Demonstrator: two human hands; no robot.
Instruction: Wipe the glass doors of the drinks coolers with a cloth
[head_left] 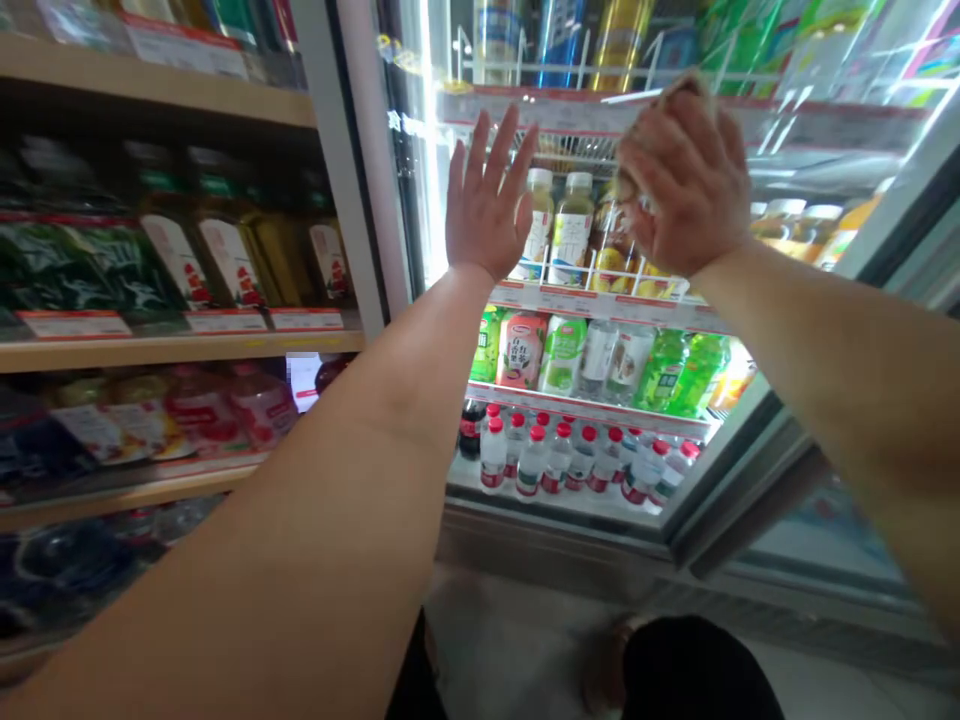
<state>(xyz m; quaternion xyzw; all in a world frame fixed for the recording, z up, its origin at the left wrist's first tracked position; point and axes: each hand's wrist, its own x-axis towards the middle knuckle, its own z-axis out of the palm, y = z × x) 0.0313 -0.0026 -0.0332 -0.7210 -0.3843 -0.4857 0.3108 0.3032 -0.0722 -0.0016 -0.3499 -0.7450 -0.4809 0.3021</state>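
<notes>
My left hand is raised with its fingers spread, flat in front of the glass door of a lit drinks fridge. Whether the palm touches the glass I cannot tell for sure. To its right, my right hand is closed around a bunched, light-brown cloth, held up against or very near the same glass. Most of the cloth is hidden by the fingers. Behind the pane, between the hands, stand bottles with pale caps.
Inside the fridge are shelves of green bottles and red-capped water bottles. On the left, a wooden shelf carries more bottles. A metal door frame slants at the right. Below lies the grey floor.
</notes>
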